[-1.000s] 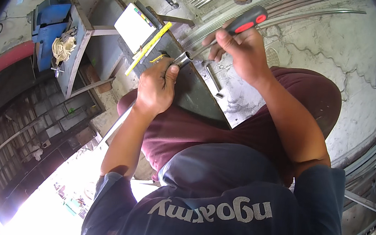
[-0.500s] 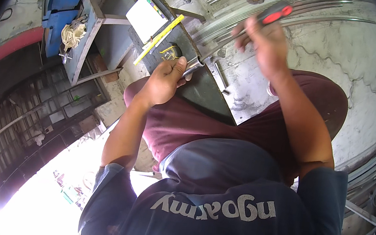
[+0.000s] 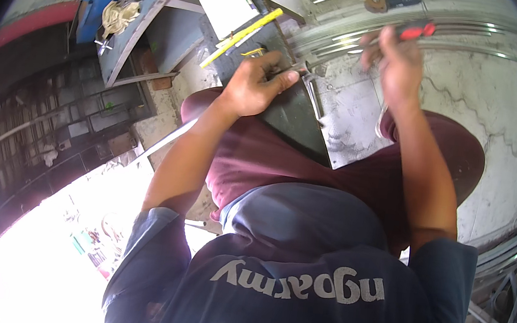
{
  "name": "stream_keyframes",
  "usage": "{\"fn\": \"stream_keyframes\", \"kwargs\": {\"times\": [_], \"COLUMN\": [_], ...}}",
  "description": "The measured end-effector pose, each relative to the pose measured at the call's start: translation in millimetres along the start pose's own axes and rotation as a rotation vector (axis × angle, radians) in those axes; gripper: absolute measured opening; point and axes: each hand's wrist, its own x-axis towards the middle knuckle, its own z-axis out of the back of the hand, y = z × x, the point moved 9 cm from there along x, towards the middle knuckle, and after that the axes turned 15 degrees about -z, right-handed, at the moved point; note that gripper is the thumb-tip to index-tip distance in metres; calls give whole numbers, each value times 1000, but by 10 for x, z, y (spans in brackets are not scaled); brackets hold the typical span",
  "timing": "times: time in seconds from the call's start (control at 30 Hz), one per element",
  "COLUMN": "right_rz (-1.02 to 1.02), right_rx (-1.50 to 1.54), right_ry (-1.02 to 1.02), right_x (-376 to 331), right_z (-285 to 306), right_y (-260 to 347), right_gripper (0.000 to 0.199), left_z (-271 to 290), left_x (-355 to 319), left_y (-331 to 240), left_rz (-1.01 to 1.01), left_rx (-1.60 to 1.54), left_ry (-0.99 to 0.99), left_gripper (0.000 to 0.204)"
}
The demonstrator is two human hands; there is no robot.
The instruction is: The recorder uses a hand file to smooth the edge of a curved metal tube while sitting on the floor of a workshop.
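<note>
My left hand (image 3: 255, 86) is closed round a short metal tube (image 3: 301, 70), with the thumb along its top, over a dark narrow bench surface (image 3: 282, 123). Most of the tube is hidden by the fingers. My right hand (image 3: 399, 72) is closed round a long thin tool that looks like a file, with a red and black handle (image 3: 417, 31). Motion smears this hand and the file, and the file's far end reaches toward the tube. Whether they touch I cannot tell. A tape measure (image 3: 255, 52) lies just behind my left hand, partly covered.
A white notebook (image 3: 226, 8) and a yellow ruler (image 3: 244, 37) lie on the bench. Metal rods (image 3: 471, 32) and an angle grinder (image 3: 391, 2) rest on the floor beyond. A silver metal tool (image 3: 314, 99) lies beside the bench. Blue bins (image 3: 101, 6) stand left.
The whole view has shifted, so the bench and floor items sit further right and higher. Both hands keep their hold; the tube end now shows less beyond my left thumb.
</note>
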Motion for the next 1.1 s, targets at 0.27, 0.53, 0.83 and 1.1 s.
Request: {"fn": "stream_keyframes", "kwargs": {"times": [0.27,0.53,0.83,1.1], "right_rz": [-25,18,2,-6], "right_rx": [2,54,-23,71], "right_ry": [-40,0,-25,-55], "right_x": [-65,-1,49,49], "right_z": [172,192,132,217], "right_y": [-188,-35,-77,-51], "right_gripper": [33,24,29,27], "left_z": [-13,-23,47,115], "left_x": [-7,-99,-102,-37], "left_y": [-317,-542,-444,-434], "left_rz": [-53,-173,-189,-117], "left_rx": [326,561,526,444], "left_ry": [-36,-263,-269,-233], "left_gripper": [33,35,53,40]}}
